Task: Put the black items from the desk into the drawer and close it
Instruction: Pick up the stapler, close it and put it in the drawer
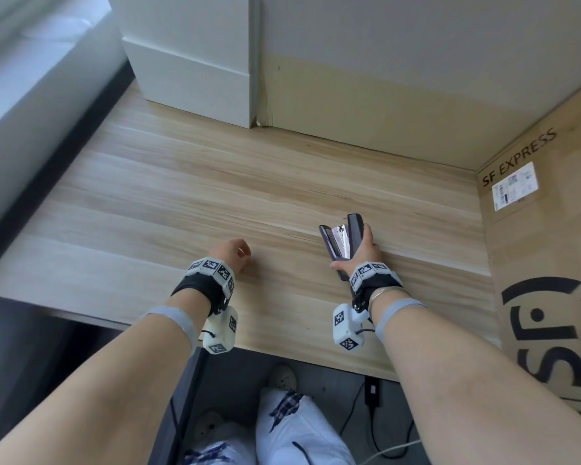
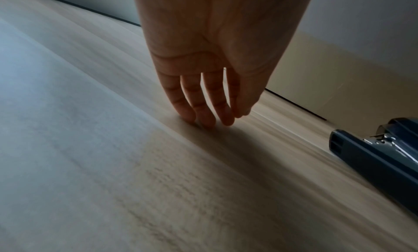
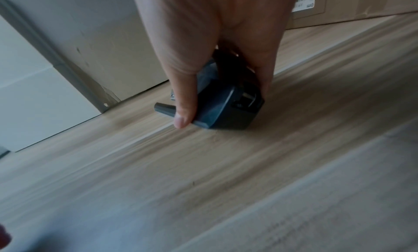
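Note:
A black stapler (image 1: 337, 241) lies on its side on the wooden desk (image 1: 182, 196), its metal inside showing. My right hand (image 1: 358, 251) grips it from above. In the right wrist view the thumb (image 3: 183, 113) presses one side of the stapler (image 3: 226, 109) and the fingers wrap the other. My left hand (image 1: 235, 253) rests to the left of it, holding nothing. Its fingertips (image 2: 203, 120) touch the desk, and the stapler (image 2: 373, 159) shows at the right edge of that view. No drawer shows plainly.
A big cardboard box (image 1: 544, 246) marked SF EXPRESS stands along the desk's right side. A white block (image 1: 188, 62) stands at the back left against the wall. Below the desk's front edge (image 1: 316, 359) are my legs, a dark panel (image 1: 182, 397) and a cable.

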### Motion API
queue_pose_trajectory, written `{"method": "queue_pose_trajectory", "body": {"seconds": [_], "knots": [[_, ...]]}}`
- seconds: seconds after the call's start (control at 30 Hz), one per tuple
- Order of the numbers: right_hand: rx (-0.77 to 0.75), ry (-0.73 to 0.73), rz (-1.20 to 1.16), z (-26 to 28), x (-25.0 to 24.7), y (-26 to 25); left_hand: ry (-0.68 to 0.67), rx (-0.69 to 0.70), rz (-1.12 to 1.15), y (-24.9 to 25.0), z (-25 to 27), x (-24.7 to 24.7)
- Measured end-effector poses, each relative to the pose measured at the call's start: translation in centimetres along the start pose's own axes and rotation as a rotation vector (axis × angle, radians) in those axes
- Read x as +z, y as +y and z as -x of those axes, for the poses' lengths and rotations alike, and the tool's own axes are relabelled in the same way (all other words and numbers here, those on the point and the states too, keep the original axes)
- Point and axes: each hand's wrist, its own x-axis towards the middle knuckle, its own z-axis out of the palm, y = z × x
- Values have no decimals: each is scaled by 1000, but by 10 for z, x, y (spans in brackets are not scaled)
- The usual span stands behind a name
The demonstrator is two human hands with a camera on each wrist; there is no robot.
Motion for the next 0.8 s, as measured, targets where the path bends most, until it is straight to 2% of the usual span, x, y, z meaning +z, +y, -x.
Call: {"method": "queue_pose_trajectory", "body": {"seconds": [0.13,0.27,0.47,0.6,0.8], "knots": [[61,-57,-24,4,-8,-7,-55,7,5,13,0,2],[65,-102,26,11,-12,-18,-165,25,130,34,0,13],[-164,-79,73,30,8,-43,-314,-21,475,66,15,10],[-304,-40,70,44,31,-62,-328,-111,739,64,20,-8],[-462,-150,47,63,60,-88,-256,-120,850,39,28,-32]]}}
